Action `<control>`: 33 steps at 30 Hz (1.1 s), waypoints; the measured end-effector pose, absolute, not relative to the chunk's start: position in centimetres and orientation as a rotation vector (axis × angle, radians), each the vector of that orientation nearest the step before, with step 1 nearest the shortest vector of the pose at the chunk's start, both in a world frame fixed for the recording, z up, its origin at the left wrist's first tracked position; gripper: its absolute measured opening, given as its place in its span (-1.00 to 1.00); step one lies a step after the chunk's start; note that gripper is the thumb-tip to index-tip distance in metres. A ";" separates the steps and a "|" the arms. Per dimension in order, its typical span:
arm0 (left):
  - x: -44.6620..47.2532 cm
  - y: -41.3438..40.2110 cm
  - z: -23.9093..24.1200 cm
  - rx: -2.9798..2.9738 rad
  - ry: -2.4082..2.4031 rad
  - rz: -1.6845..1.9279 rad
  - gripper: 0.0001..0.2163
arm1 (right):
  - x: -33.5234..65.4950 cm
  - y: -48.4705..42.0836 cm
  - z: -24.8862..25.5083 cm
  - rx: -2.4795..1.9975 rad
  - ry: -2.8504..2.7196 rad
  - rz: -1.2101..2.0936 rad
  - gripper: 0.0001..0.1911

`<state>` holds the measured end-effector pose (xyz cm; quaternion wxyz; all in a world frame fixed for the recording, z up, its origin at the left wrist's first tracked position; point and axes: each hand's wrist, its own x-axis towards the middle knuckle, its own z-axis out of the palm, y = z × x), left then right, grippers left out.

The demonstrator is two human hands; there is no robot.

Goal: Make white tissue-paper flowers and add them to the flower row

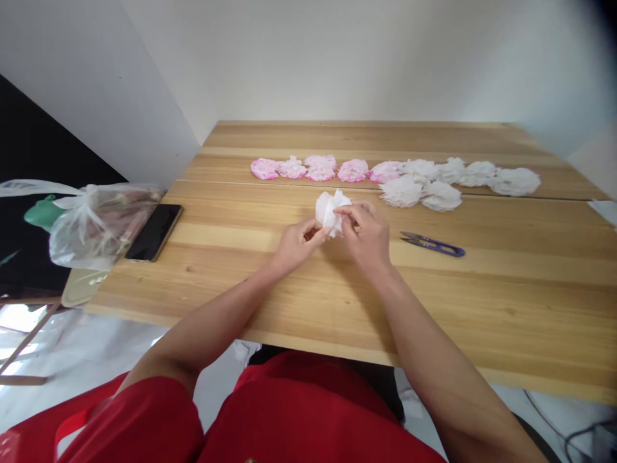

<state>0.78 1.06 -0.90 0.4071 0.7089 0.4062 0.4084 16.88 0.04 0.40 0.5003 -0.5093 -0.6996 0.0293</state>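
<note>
A white tissue paper flower (328, 211) is held up between both hands over the middle of the wooden table. My left hand (299, 244) pinches its lower left edge between thumb and fingers. From the right, my right hand (367, 233) grips its layers with thumb and forefinger. Beyond the hands lies a row of finished-looking paper flowers, pink-tinted ones (321, 168) on the left and white ones (515, 182) on the right. Thread snips (434, 244) with dark blue handles lie to the right of my right hand, blades pointing left.
A black phone (154, 233) lies at the table's left edge, beside a tied clear plastic bag (91, 228). The wooden table (482, 321) meets a pale wall at the back. Something white, perhaps paper, shows at its right edge. A red chair (62, 411) stands at lower left.
</note>
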 end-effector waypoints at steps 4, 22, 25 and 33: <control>1.2 1.0 -0.9 1.685 1.007 1.026 -0.77 | 16.6 -0.1 0.5 -1.215 -1.686 0.121 -0.75; 1.6 1.1 -0.8 1.424 0.840 0.942 -0.91 | 18.8 -1.1 1.0 -1.176 -1.911 0.373 -0.79; 1.6 1.1 -0.8 1.418 0.845 0.946 -0.90 | 19.1 -1.4 0.8 -1.162 -1.939 0.373 -0.80; 1.5 1.2 -1.0 1.421 0.839 0.960 -0.89 | 19.0 -1.7 0.7 -1.165 -1.946 0.335 -0.88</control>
